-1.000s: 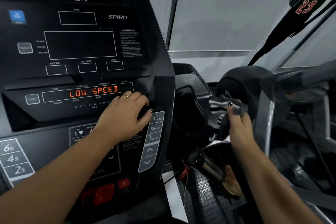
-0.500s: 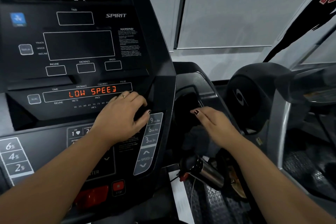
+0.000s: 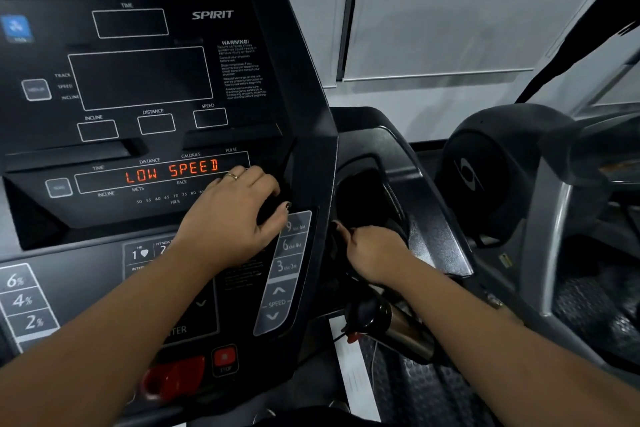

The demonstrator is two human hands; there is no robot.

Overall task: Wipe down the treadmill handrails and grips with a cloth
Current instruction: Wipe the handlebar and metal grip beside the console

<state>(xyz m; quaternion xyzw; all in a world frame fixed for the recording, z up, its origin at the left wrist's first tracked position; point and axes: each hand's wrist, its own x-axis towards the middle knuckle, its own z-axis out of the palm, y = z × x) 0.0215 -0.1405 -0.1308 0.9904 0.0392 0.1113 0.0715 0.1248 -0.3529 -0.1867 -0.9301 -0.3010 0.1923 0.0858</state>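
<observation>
While LOW SPEED glows, both hands rest at the treadmill console (image 3: 173,80).
Left hand (image 3: 232,218) curls on it, right hand (image 3: 375,253) dips into the side pocket (image 3: 363,194) (grips: cannot tell).

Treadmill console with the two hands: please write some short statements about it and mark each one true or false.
1. The display shows LOW SPEED. True.
2. The left hand has no ring. False: a ring is on one finger.
3. The right hand presses the red stop button. False: it is beside the right edge of the console.
4. The left hand rests on the console. True.
5. A metal bottle is in view near the right arm. True.
</observation>
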